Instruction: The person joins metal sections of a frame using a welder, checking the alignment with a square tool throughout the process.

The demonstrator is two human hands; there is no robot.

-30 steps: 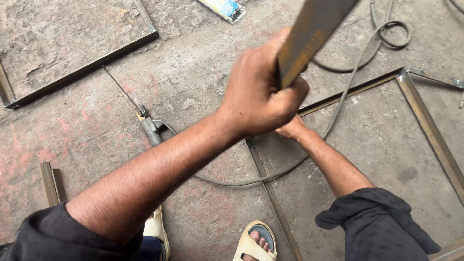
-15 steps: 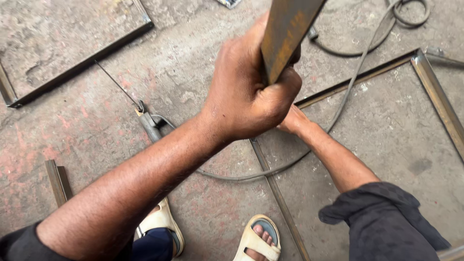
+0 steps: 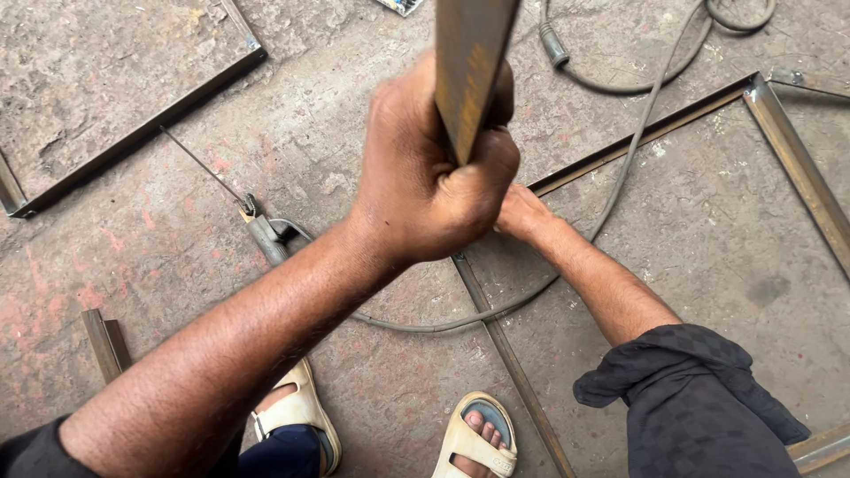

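My left hand (image 3: 425, 177) is raised close to the camera, fist shut around a rusty flat steel bar (image 3: 469, 62) that runs up out of the top of the view. My right hand (image 3: 522, 212) reaches down to the floor, at the near corner of a large steel angle frame (image 3: 788, 142). Its fingers are hidden behind my left hand, so its grip is unclear. The bar's lower end is hidden too.
A welding electrode holder (image 3: 266, 235) with a thin rod (image 3: 204, 168) lies on the concrete floor, and its cable (image 3: 620, 177) loops across the frame. Another steel frame (image 3: 142, 133) lies at upper left, a short angle offcut (image 3: 106, 341) at lower left. My sandalled feet (image 3: 474, 438) stand below.
My left hand and the bar have shifted left in the view, and the bar stands more upright. My right hand stays at the frame corner.
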